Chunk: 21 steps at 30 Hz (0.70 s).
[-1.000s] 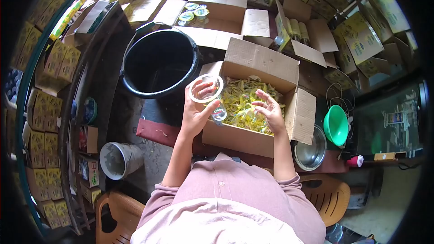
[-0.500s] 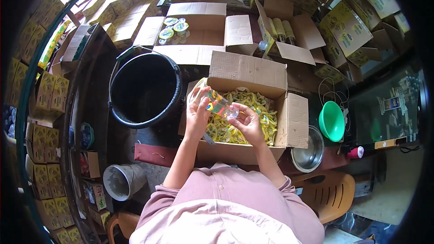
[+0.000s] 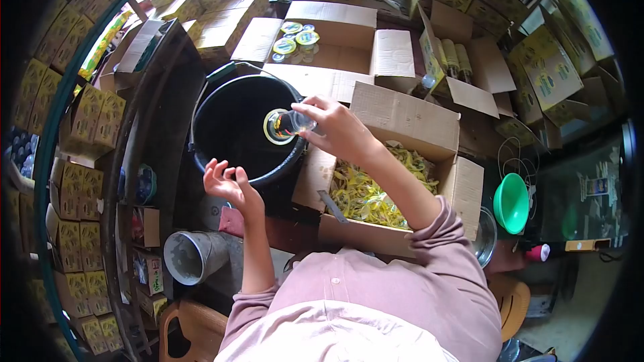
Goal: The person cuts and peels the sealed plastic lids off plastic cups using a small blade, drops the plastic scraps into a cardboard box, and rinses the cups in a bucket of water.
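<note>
My right hand point(image 3: 339, 127) grips a clear printed plastic cup point(image 3: 288, 125), tilted sideways above the black bucket point(image 3: 228, 114). The cup's yellow-edged end points left, into the bucket's opening. Down at the bucket's near rim, my left hand point(image 3: 231, 189) is held palm up with fingers apart and nothing in it. Under my right forearm stands an open cardboard box point(image 3: 406, 110) filled with yellow-green strips point(image 3: 376, 191). A flat grey blade-like piece point(image 3: 333, 206) rests at that box's left edge.
Behind is an open carton point(image 3: 345, 23) with several lidded cups point(image 3: 295, 41). Another carton point(image 3: 493, 67) holds bottles. To the right are a green bowl point(image 3: 511, 204) and a metal bowl point(image 3: 484, 236); a grey pail point(image 3: 191, 258) stands lower left. Stacked boxes line both sides.
The cup has gone from both hands above the strips to my right hand alone over the bucket. My left hand has let go and moved left and down. The view has shifted.
</note>
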Available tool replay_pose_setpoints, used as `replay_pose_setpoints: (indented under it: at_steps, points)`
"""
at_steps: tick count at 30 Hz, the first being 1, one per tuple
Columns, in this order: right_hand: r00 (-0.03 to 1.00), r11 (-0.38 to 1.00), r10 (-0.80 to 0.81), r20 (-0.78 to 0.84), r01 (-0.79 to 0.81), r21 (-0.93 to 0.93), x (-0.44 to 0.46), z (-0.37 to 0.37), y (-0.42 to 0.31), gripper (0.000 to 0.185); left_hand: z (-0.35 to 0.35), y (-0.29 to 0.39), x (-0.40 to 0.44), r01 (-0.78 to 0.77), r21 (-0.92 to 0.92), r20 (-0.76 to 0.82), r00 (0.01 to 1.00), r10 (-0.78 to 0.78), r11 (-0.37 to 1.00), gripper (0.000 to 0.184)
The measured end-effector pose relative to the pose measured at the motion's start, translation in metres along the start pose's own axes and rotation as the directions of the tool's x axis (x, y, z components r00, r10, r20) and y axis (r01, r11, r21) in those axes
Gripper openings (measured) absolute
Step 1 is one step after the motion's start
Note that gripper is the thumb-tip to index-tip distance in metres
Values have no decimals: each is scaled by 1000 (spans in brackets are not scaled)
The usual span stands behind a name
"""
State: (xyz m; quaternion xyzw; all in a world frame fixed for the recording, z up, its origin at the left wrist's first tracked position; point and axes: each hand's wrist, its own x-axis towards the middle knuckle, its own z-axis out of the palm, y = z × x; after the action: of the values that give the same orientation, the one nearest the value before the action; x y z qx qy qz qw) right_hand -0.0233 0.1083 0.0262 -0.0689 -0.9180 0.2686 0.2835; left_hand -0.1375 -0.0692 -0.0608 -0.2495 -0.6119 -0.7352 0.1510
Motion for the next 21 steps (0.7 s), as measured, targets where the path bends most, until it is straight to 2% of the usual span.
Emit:
replay_pose_setpoints:
  at_steps: [1, 7, 8, 9, 11, 12, 13, 15, 16, 17, 19, 20, 21]
  points:
    - [998, 1000, 11, 57, -10, -21, 9, -1, -4, 44, -3, -8, 10, -4, 50, -16, 1000, 5, 999, 48]
    - [999, 999, -32, 44, 32, 10, 28, 1, -8, 43, -8, -30, 33, -117, 209, 38, 993, 112, 971, 47]
    - [980, 1000, -2, 199, 1, 8, 25, 2, -6, 43, -8, -33, 32, -141, 221, 47, 990, 133, 965, 47]
    - [964, 992, -101, 245, 116, -48, 25, 2, -3, 42, -7, -34, 31, -162, 229, 57, 987, 153, 960, 47]
    - [973, 972, -228, 33, 229, -48, 24, 7, -8, 43, -4, -33, 30, -181, 247, 60, 983, 171, 952, 48]
    - [985, 985, -174, 10, 174, 6, 24, 5, -15, 42, -4, -34, 30, -181, 261, 56, 983, 172, 948, 46]
    - [987, 991, -123, 107, 116, 69, 21, 6, -16, 38, -5, -36, 29, -179, 276, 54, 984, 170, 944, 44]
    - [966, 984, -170, 192, 177, -23, 17, 13, -11, 37, -6, -39, 28, -207, 277, 38, 978, 205, 938, 43]
    - [980, 980, -200, 20, 199, 25, 18, 13, -12, 39, -8, -40, 28, -202, 280, 39, 979, 199, 938, 43]
    - [980, 982, -187, -62, 189, 23, 19, 11, -15, 41, -8, -41, 27, -195, 283, 32, 981, 194, 939, 43]
    - [957, 992, -75, 280, 102, -81, 13, 11, -14, 40, -7, -39, 25, -184, 274, 32, 983, 182, 944, 41]
    - [957, 987, -129, 259, 149, -60, 10, 12, -13, 41, -6, -40, 25, -194, 273, 36, 981, 191, 942, 41]
    - [979, 989, -143, 147, 145, -7, 9, 13, -15, 40, -7, -40, 27, -208, 271, 46, 978, 203, 940, 41]
